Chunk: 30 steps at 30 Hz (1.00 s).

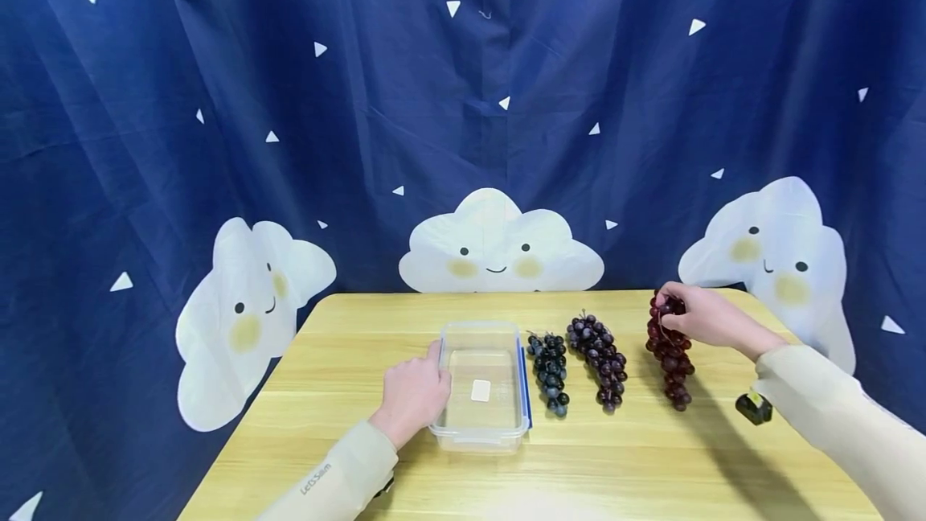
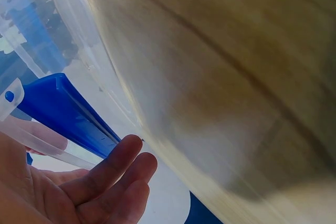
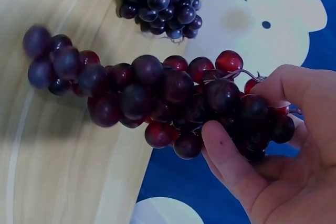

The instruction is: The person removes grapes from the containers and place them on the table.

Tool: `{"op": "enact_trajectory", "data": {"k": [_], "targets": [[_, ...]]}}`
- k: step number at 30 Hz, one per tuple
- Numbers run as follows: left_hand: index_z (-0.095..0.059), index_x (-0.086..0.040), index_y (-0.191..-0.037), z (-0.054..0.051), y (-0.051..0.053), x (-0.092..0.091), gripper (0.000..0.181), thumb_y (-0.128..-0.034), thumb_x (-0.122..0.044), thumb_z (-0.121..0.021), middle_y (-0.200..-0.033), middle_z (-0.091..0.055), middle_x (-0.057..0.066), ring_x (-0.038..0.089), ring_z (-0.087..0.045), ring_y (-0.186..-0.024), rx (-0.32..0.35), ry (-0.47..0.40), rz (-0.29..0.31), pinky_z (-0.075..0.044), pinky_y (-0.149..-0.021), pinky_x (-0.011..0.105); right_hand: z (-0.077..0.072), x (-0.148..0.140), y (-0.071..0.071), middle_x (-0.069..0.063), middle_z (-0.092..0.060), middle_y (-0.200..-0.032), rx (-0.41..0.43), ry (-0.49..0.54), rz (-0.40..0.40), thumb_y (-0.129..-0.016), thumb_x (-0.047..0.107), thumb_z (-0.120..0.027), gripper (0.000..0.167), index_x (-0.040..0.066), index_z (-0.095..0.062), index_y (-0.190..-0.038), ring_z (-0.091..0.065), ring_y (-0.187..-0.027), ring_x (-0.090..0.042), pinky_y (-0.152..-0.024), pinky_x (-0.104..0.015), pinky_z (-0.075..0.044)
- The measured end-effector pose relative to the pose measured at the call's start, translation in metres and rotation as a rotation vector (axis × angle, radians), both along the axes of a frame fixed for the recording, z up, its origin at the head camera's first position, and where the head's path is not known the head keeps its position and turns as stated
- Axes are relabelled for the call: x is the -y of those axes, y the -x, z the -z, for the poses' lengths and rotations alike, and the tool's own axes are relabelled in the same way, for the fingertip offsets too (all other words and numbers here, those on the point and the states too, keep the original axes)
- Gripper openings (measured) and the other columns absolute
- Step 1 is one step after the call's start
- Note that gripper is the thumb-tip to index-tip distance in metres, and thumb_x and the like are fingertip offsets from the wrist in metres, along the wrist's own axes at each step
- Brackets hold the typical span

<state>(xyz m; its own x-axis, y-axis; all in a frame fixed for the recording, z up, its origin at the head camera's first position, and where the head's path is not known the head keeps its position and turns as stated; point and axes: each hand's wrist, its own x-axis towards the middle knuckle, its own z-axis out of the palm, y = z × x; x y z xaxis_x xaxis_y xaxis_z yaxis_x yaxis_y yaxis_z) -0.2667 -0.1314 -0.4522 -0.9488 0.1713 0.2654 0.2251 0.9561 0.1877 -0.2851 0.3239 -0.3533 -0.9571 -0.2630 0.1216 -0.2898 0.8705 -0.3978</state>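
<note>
My left hand (image 1: pixel 412 392) grips the left side of a clear plastic container (image 1: pixel 477 434). In the left wrist view, a blue latch (image 2: pixel 65 114) of the container hangs beside the curved fingers (image 2: pixel 126 156). With its thumb and fingers my right hand (image 1: pixel 707 317) holds the upper part of a dark red bunch of grapes (image 1: pixel 671 362) at the table's right. That bunch stretches out from the fingers in the right wrist view, its lower tip away from the hand. Right of the container lie a black bunch of grapes (image 1: pixel 551 372) and a purple bunch of grapes (image 1: pixel 602 356).
Everything stands on a light wooden table (image 1: pixel 340 344). A dark blue curtain (image 1: pixel 405 103) with white clouds hangs behind the far edge. A black device (image 1: pixel 754 407) shows beneath the right sleeve. The container's floor bears a white label (image 1: pixel 481 390).
</note>
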Motion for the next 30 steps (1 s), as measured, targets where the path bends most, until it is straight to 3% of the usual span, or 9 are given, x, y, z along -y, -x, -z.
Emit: {"op": "enact_trajectory", "data": {"k": [10, 21, 30], "targets": [[-0.05, -0.007, -0.146, 0.003, -0.001, 0.0, 0.054, -0.0964, -0.031, -0.049, -0.054, -0.048, -0.002, 0.015, -0.043, -0.043, -0.009, -0.012, 0.009, -0.034, -0.039, 0.032, 0.008, 0.006, 0.027, -0.001, -0.058, -0.076, 0.04, 0.005, -0.009, -0.087, 0.011, -0.066, 0.017, 0.005, -0.058, -0.1, -0.052, -0.064, -0.014, -0.065, -0.032, -0.043], [-0.05, -0.008, -0.146, 0.001, 0.001, 0.0, 0.055, -0.0959, -0.03, -0.048, -0.056, -0.05, 0.001, 0.017, -0.044, -0.044, -0.009, -0.018, 0.002, -0.033, -0.039, 0.033, 0.021, 0.01, 0.059, -0.01, -0.061, -0.089, 0.071, -0.032, -0.002, -0.084, 0.012, -0.068, 0.019, 0.003, -0.059, -0.098, -0.055, -0.073, -0.019, -0.062, -0.032, -0.044], [-0.051, -0.008, -0.145, 0.003, 0.001, 0.001, 0.054, -0.0963, -0.031, -0.047, -0.055, -0.05, 0.0, 0.016, -0.044, -0.044, -0.022, -0.018, 0.004, -0.033, -0.039, 0.032, 0.025, 0.023, 0.071, -0.012, -0.06, -0.092, 0.14, -0.04, 0.007, -0.087, 0.01, -0.066, 0.017, 0.001, -0.059, -0.1, -0.054, -0.07, -0.019, -0.059, -0.03, -0.045]]}}
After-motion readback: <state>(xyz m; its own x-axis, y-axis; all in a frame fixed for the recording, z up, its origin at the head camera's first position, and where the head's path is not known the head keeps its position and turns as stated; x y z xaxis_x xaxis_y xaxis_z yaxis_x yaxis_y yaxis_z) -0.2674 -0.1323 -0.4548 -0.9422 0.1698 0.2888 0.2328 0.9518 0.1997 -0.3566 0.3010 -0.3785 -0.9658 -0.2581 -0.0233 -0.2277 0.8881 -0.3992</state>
